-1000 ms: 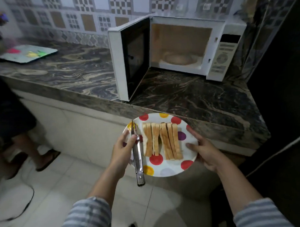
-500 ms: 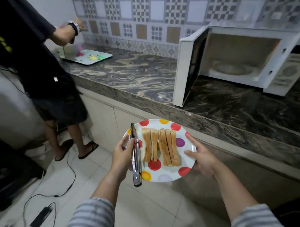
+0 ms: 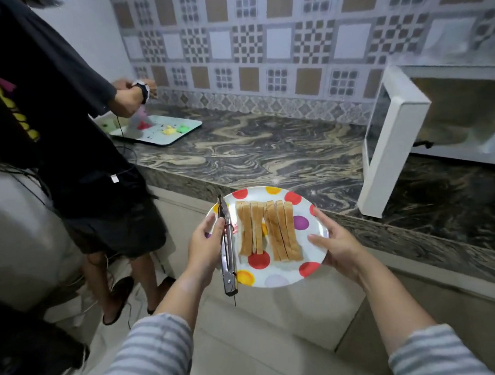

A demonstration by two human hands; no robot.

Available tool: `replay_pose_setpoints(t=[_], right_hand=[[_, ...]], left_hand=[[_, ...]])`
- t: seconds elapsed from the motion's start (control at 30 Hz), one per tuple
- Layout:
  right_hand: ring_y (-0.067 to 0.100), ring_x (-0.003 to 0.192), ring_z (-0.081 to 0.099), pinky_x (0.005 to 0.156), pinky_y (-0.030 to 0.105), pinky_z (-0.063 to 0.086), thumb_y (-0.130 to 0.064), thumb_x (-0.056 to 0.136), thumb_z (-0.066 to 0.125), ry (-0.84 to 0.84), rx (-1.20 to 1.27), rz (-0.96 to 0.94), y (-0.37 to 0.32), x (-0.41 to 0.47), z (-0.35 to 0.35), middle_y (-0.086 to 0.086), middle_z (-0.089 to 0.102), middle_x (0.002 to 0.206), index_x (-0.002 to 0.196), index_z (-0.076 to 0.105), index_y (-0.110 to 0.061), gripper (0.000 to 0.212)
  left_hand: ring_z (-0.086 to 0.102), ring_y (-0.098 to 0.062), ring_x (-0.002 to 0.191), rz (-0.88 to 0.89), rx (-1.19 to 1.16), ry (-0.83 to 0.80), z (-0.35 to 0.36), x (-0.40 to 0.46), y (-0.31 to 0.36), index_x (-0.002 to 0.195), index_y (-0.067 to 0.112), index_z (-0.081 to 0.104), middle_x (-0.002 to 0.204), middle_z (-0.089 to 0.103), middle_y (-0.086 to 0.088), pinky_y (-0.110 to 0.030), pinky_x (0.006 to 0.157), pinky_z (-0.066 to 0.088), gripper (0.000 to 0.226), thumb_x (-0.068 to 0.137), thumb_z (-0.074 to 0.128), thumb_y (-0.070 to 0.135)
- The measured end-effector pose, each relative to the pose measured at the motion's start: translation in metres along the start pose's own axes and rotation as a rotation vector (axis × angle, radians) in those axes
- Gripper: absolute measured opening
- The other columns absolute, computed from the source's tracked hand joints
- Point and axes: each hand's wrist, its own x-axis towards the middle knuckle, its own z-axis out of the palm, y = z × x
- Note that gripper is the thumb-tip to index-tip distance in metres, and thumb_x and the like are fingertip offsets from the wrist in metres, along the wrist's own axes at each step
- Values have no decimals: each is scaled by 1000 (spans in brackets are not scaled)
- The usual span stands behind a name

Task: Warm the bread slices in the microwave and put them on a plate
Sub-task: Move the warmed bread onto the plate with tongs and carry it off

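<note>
The bread slices stand on edge in 2 loose rows across the middle of the spotted plate, which you are carrying in the air in front of the counter, just short of its front edge. Your left hand grips the plate's left rim with the thumb pinning the metal tongs against it, and your right hand cups the right rim from below with the thumb laid on top. Judging by the open microwave at the right and the bread on the plate, you are carrying the slices off to be set down. Keep the plate level: slices on edge tip easily, and any tilt toward you would slide them and the tongs off the near rim. Keep thumb pressure on the tongs, since their handle end overhangs the plate. Lower the plate onto the bare stretch of counter between the microwave door and the white tray, letting the far rim touch first. A second person stands close at your left, working over that tray, so keep your left elbow in.
</note>
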Motion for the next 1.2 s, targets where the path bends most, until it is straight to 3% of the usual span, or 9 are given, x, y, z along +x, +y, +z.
replay_pose_setpoints(t=[0.17, 0.37, 0.47, 0.63, 0.87, 0.93, 1.03, 1.1, 1.2], right_hand=[[24, 90, 70, 64, 34, 58, 5, 91, 55, -5, -41, -58, -35, 54, 7, -1, 73, 106, 120, 53, -46, 59], [27, 104, 64, 80, 33, 58, 8, 89, 56, 139, -119, -91, -54, 138, -14, 9, 65, 122, 147, 37, -26, 69], [27, 101, 66, 71, 34, 58, 2, 92, 56, 169, -90, -58, -63, 174, -30, 7, 66, 122, 145, 35, -33, 68], [14, 117, 53, 86, 19, 49, -9, 96, 55, 249, -326, -109, -76, 227, -54, -3, 51, 137, 149, 29, -30, 63], [16, 131, 40, 106, 27, 33, -13, 100, 48, 384, -411, -92, -80, 288, -83, -7, 44, 135, 150, 23, -29, 59], [23, 145, 20, 118, 42, 20, -27, 99, 50, 411, -471, -49, -72, 301, -96, -7, 33, 149, 149, 14, -40, 63], [27, 148, -6, 119, 53, 3, -39, 98, 47, 461, -586, 112, -60, 317, -111, 4, 5, 162, 149, 5, -45, 66], [30, 147, -14, 115, 51, -13, -44, 100, 39, 484, -757, 239, -59, 321, -112, 9, -11, 161, 150, 1, -43, 63], [26, 147, -14, 110, 53, -20, -45, 102, 29, 479, -968, 312, -60, 319, -107, 8, -11, 161, 151, -6, -39, 60]], left_hand=[[59, -18, 114, 8, -27, -53, 10, 70, 18, 142, 18, 44, 132, 58, -1, -42, 103, 45, 49, 96, 55, 33], [59, -15, 110, 41, -25, -94, 52, 156, 33, 140, 15, 46, 134, 56, 2, -31, 99, 45, 49, 95, 57, 31], [57, -12, 108, 46, -22, -139, 80, 196, 39, 142, 9, 43, 138, 53, -2, -24, 91, 41, 49, 97, 55, 25], [54, -16, 113, 28, 45, -160, 124, 259, 44, 142, 12, 44, 141, 50, -3, -27, 96, 40, 51, 95, 56, 27], [57, -23, 114, 68, 164, -212, 182, 318, 49, 142, 20, 43, 138, 53, -2, -38, 101, 44, 53, 93, 58, 35], [57, -17, 110, 88, 179, -235, 195, 330, 50, 136, 25, 48, 129, 54, 9, -30, 93, 43, 44, 94, 57, 32], [57, -18, 110, 108, 228, -272, 210, 342, 45, 128, 29, 53, 127, 59, 4, -33, 94, 42, 34, 94, 56, 34], [41, -27, 133, 93, 332, -268, 215, 351, 37, 137, 24, 48, 140, 51, -1, -47, 113, 26, 46, 94, 53, 40], [14, -20, 147, 112, 585, -253, 218, 356, 25, 145, 21, 39, 152, 36, -3, -41, 119, 1, 55, 97, 41, 49]])
